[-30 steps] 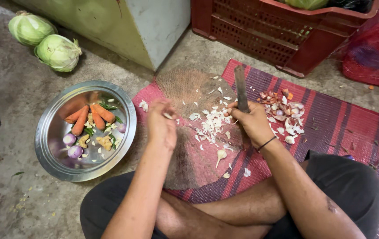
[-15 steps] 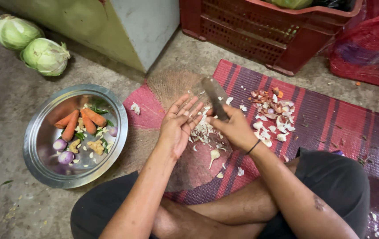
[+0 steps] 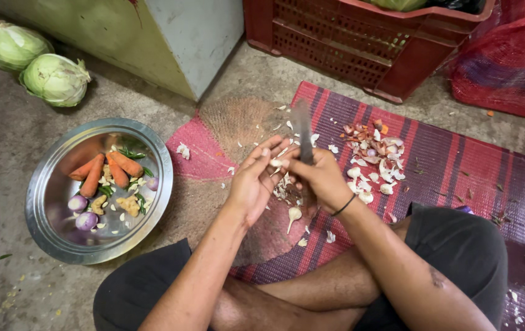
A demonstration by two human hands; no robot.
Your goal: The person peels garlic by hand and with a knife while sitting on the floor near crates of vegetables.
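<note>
1. Head view, the hands: the right hand (image 3: pixel 321 178) is wrapped tight round the handle of a knife (image 3: pixel 302 132), whose blade now points up and away from the body. A second ago it was raised the same way, half a second ago it slanted down toward the board, so it has lifted again. The left hand (image 3: pixel 256 178) has turned palm-up, its fingers (image 3: pixel 275 153) spread and loosely curled, their tips meeting the blade beside the right hand. A pale bit seems pinched at the fingertips; I cannot tell whether it is a garlic clove.

2. Head view, the work surface: garlic pieces (image 3: pixel 284 187) lie scattered on the round woven mat (image 3: pixel 238 122) directly below the hands, and one whole clove with a stalk (image 3: pixel 293 214) sits just beside the right wrist. A heap of peels (image 3: pixel 373 159) lies to the right on the striped mat (image 3: pixel 459 165), apart from the hands.

3. Head view, surroundings: a steel bowl (image 3: pixel 48 227) to the left holds carrots (image 3: pixel 106 168), small onions and ginger. Two cabbages (image 3: pixel 35 64) rest on the floor beyond it, and a red crate (image 3: pixel 360 43) stands behind. My reading: chopping has paused and the blade is being cleaned or a clove peeled against it.
</note>
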